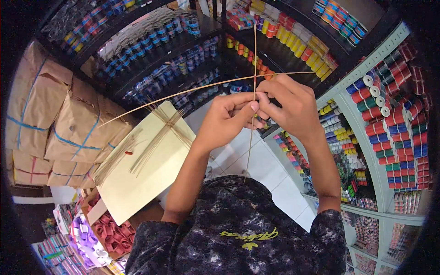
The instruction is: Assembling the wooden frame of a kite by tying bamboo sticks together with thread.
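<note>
Two thin bamboo sticks form a cross in front of me. The upright stick [255,50] stands nearly vertical, while the long cross stick [183,91] bows out to both sides. A small reddish band shows where they meet. My left hand [229,120] pinches the upright stick just below the crossing. Close beside it, my right hand [291,103] has its thumb and fingers pressed together at the stick; whatever is between the fingertips is too small to make out. The upright stick's lower end hangs down in front of my shirt.
A pale yellow board [137,192] at left bears bundles of thin sticks [158,137] and a small red object [129,152]. Paper-wrapped parcels [75,114] are stacked far left. Dark shelves of spools [151,48] stand ahead, and a rack of coloured spools [394,137] at right.
</note>
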{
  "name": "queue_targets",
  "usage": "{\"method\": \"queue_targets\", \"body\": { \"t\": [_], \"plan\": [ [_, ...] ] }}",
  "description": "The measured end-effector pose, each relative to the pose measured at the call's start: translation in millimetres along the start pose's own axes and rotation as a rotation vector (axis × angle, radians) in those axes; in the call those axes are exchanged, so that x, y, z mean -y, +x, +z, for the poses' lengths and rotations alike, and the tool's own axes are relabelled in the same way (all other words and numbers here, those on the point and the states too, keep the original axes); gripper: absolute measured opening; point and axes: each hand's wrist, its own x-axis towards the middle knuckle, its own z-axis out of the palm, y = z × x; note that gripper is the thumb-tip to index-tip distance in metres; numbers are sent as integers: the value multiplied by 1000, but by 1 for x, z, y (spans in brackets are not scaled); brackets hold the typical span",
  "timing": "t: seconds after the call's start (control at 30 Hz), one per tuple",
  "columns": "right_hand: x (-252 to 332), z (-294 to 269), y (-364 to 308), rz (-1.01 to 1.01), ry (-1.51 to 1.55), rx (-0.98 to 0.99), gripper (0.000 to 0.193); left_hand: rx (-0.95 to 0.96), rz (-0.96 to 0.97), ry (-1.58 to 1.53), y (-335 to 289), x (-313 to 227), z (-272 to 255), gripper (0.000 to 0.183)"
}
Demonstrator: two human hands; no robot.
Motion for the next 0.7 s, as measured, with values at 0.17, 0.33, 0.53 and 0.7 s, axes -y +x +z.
{"method": "queue_targets", "body": {
  "t": [0.17,0.33,0.53,0.7],
  "plan": [
    [1,1,-1,3,2,4,12,9,6,25,-2,-1,-1,27],
    [3,2,0,-11,5,3,18,18,15,34,-4,-1,-3,27],
    [5,3,2,-11,2,39,22,10,8,31,-7,-2,-5,28],
    [7,5,2,7,-39,52,20,12,-11,9,-8,-2,-7,28]
  ]
}}
